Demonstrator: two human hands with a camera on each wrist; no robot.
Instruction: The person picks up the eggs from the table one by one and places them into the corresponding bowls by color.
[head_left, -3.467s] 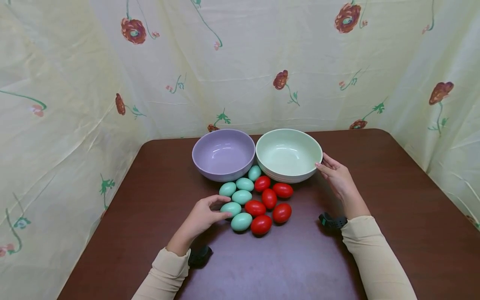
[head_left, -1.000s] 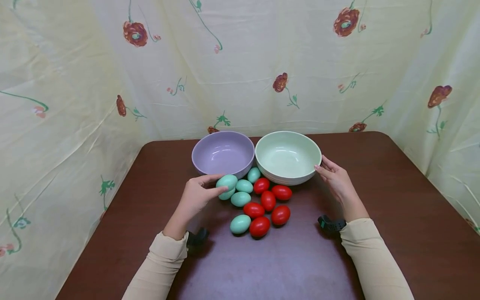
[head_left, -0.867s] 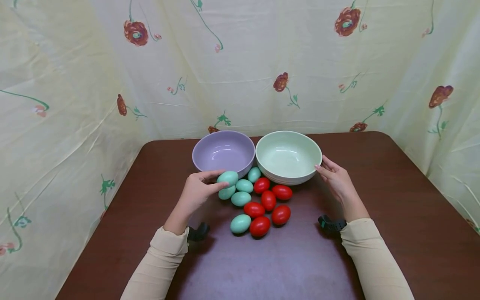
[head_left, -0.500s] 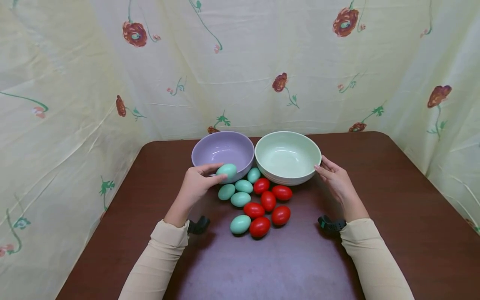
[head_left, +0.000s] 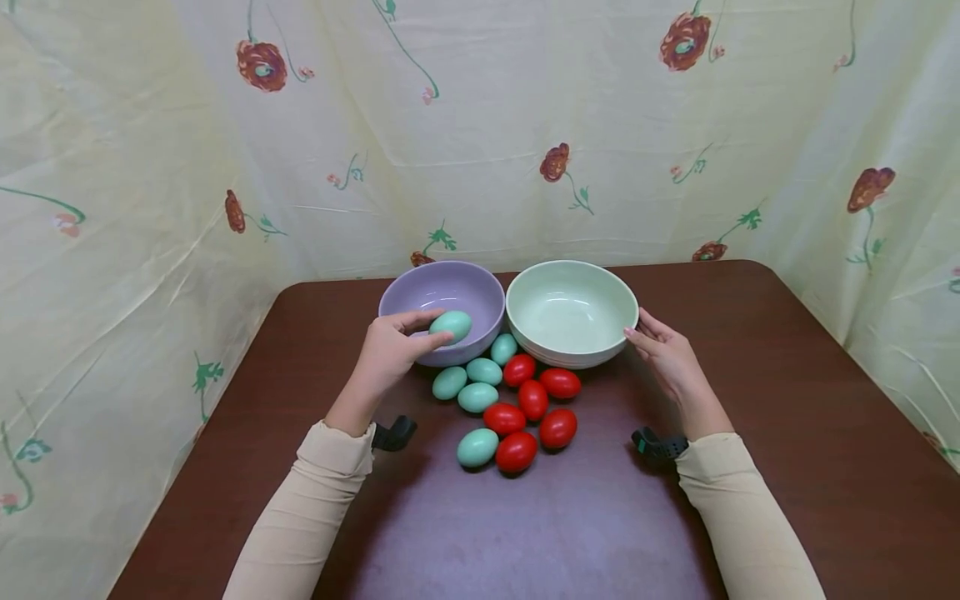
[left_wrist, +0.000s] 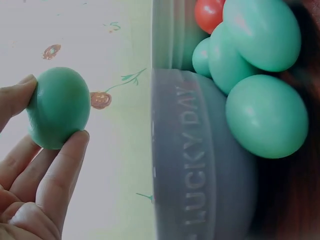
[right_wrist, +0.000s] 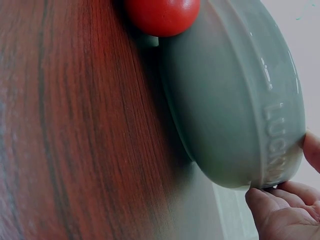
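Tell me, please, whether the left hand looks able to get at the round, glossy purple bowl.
Probably yes: the left hand, pinching a smooth turquoise egg, is higher than the bowl, with nothing visible blocking its way.

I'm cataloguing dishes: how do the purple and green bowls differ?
The purple bowl is darker; the green bowl paler. The right hand holds the green bowl; no hand grips the purple bowl. The left hand holds an egg above the purple bowl's rim, not the green bowl's. Both are round, upright and bear raised lettering.
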